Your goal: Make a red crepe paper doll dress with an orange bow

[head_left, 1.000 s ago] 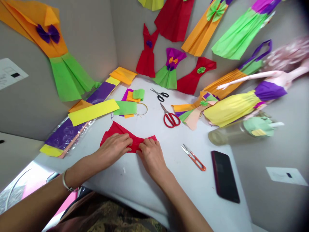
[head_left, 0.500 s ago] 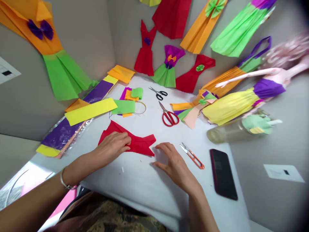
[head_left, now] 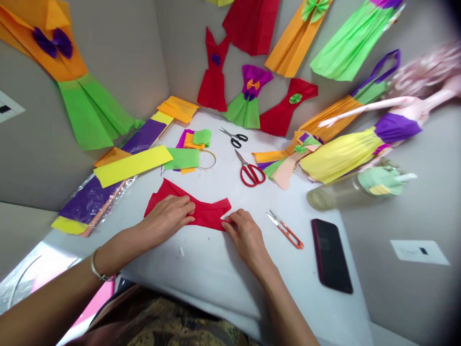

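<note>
A red paper dress [head_left: 207, 214] lies flat on the white table, its wide skirt to the left and its pointed top end to the right. My left hand [head_left: 172, 214] is closed on the dress near its middle, fingers curled and pressing on the paper. With thumb and fingertips together, my right hand [head_left: 245, 233] pinches the lower right point of the dress. Right of that hand lie orange-handled thread snips [head_left: 286, 231]. Beyond the dress are red-handled scissors [head_left: 251, 174].
Black-handled scissors [head_left: 236, 138] lie farther back. Crepe paper strips [head_left: 135, 166] and a plastic-wrapped pack [head_left: 88, 199] fill the left side. A phone [head_left: 332, 257], a bottle [head_left: 331, 194] and a doll [head_left: 398, 129] are on the right. Paper dresses [head_left: 248, 98] stand against the wall.
My right hand has moved left onto the dress's lower right point, and its open fingers have closed there. The left hand stays in place on the dress.
</note>
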### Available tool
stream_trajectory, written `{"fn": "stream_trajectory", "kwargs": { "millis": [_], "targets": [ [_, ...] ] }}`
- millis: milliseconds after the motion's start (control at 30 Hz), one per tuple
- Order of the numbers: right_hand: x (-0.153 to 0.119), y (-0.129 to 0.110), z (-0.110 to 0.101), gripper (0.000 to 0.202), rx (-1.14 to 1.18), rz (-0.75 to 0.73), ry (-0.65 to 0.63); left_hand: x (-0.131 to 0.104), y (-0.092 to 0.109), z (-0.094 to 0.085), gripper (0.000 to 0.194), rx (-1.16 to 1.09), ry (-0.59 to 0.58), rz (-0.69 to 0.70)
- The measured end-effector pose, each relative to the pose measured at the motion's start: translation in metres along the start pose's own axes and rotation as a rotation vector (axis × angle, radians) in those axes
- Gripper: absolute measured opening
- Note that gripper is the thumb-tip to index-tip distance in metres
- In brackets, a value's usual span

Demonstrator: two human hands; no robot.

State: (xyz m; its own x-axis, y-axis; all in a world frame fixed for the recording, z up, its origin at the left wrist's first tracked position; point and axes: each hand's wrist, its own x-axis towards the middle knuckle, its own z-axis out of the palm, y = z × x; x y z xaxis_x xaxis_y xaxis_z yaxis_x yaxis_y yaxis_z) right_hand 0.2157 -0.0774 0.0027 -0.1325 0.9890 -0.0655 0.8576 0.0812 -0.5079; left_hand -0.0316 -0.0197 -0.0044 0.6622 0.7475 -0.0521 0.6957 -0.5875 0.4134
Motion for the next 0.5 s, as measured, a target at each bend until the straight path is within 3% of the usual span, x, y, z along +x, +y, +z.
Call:
{"fn": "stream_trajectory", "kwargs": {
  "millis": [300,500],
  "targets": [
    [0.0056,-0.0107,0.0047,0.011,-0.268,0.06,-0.021,0.0023,0.0053,-0.0027,0.02,0.055,-0.041,-0.013],
    [0.0023,-0.0084,0.0091,0.013,-0.406,-0.077,0.186,0.0034,0.0039,-0.0029,0.019,0.061,-0.035,-0.011]
  ]
}}
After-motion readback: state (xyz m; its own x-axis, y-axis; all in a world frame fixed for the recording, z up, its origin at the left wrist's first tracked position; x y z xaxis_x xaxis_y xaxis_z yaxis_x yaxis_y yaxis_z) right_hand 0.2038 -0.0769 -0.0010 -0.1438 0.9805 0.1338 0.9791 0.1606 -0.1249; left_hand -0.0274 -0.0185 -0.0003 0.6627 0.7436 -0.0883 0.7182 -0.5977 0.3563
